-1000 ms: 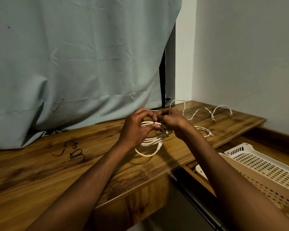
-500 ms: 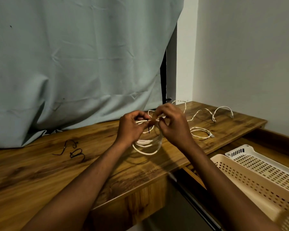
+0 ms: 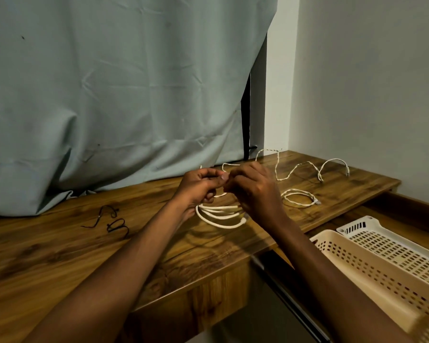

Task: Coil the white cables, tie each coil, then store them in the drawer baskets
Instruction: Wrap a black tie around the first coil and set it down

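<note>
Both hands (image 3: 229, 188) pinch coil (image 3: 221, 215).

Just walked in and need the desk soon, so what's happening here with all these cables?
A person is tying up a white coil above the desk; both the left hand and right hand pinch at its top. A small coil and a loose cable lie behind, black ties to the left. The baskets sit in the open drawer.
</note>
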